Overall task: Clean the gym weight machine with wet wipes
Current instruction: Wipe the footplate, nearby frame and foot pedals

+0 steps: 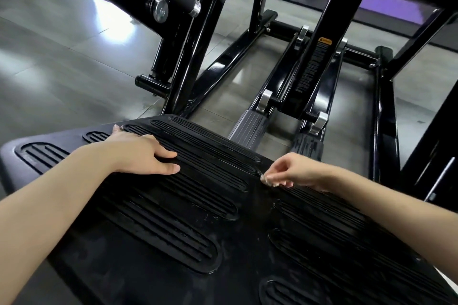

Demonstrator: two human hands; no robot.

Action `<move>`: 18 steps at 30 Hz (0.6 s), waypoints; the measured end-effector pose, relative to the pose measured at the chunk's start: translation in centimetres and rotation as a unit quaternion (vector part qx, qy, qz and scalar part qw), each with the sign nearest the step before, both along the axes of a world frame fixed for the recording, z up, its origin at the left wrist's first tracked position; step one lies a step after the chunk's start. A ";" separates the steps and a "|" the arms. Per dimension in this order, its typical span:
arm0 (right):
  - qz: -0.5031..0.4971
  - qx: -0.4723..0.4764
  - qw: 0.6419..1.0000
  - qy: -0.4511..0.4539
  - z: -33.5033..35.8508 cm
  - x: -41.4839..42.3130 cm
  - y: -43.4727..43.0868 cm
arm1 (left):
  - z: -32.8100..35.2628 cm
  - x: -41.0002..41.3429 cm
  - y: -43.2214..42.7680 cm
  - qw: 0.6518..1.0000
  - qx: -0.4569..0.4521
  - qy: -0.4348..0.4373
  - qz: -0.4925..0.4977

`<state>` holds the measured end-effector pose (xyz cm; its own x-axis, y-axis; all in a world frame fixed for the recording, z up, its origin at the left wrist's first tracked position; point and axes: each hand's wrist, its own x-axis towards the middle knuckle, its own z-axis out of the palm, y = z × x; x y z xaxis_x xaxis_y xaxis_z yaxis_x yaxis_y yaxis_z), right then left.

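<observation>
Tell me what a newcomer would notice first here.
A big black ribbed footplate fills the lower half. The left hand rests flat on its upper left, while the right hand, fingers bunched, seems to pinch something too small to identify near the plate's middle. Behind rises the black machine frame.

My left forearm and right forearm are bare as far back as the view reaches. Both are slim, and fine short hairs show along the right one's upper edge. My left hand and right hand are bare too, with slender fingers. The left hand's nails are short and rounded.
</observation>
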<state>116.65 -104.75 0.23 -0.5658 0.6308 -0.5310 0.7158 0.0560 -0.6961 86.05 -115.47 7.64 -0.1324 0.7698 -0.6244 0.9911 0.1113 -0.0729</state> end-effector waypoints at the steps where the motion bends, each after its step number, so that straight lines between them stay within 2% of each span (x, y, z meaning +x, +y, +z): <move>1: -0.036 -0.057 0.996 0.052 0.3 0.5 0.3 | 0.0 0.0 0.0 1.000 -0.002 0.001 0.000; 3: -0.082 -0.155 0.977 0.122 0.2 1.2 0.7 | 0.0 0.1 0.0 1.000 -0.004 0.004 -0.002; 5: -0.068 -0.176 0.976 0.108 -0.5 1.1 0.0 | 0.1 0.1 0.0 1.000 0.000 0.005 -0.003; 8: -0.034 -0.019 0.999 0.020 -1.4 0.6 -1.0 | 0.2 0.2 0.0 1.000 -0.002 0.008 -0.002; 10: -0.048 0.059 0.997 0.018 -1.4 0.7 -1.0 | 0.3 0.3 -0.1 1.000 -0.004 0.008 -0.001; 15: -0.090 0.032 0.989 0.111 -0.3 0.5 -1.1 | 0.3 0.4 -0.2 1.000 0.005 0.004 0.004; 18: -0.015 0.093 0.994 0.049 0.4 0.5 -1.3 | 0.3 0.4 -0.3 1.000 0.006 0.003 0.007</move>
